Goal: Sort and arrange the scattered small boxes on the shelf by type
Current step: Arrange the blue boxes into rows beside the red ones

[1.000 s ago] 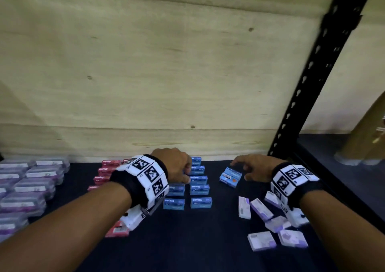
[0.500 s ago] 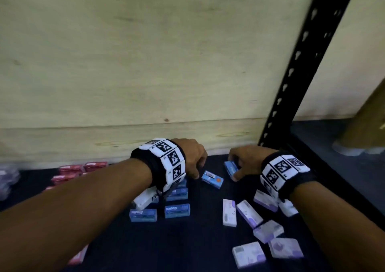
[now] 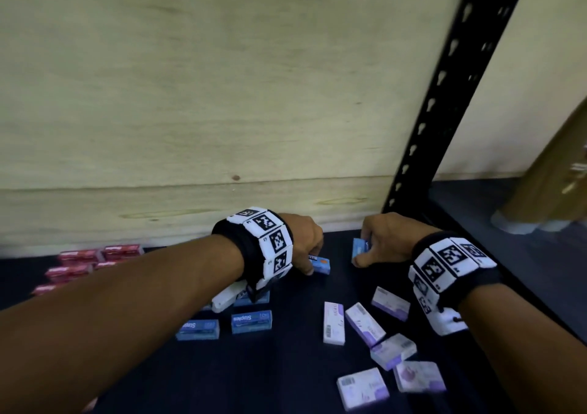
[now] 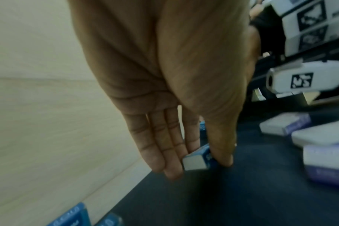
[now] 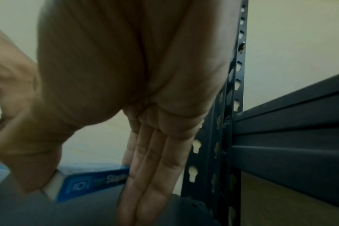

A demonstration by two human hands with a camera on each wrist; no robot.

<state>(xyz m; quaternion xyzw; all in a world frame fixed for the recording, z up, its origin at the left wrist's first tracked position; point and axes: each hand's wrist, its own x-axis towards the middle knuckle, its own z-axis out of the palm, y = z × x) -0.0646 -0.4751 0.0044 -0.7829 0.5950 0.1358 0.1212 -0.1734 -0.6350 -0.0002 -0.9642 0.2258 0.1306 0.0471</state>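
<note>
Two loose blue staple boxes lie near the back wall of the dark shelf (image 3: 286, 378). My left hand (image 3: 310, 266) pinches one blue box (image 3: 321, 264) with an orange mark; in the left wrist view this box (image 4: 196, 160) sits between fingers and thumb, on the shelf. My right hand (image 3: 362, 253) grips the other blue box (image 3: 359, 248), standing on its edge; the right wrist view shows that box (image 5: 91, 180) between thumb and fingers. Sorted blue boxes (image 3: 251, 321) lie in rows under my left wrist, partly hidden.
Red boxes (image 3: 95, 256) are grouped at the back left. Several white-and-purple boxes (image 3: 334, 323) lie scattered at the front right, near my right wrist. A black perforated upright (image 3: 444, 102) stands at the right, and a plywood wall (image 3: 222, 96) closes the back.
My left hand left the blue rows, moved right and took hold of the blue box with the orange mark. My right hand closed round the other loose blue box. The view has shifted rightward.
</note>
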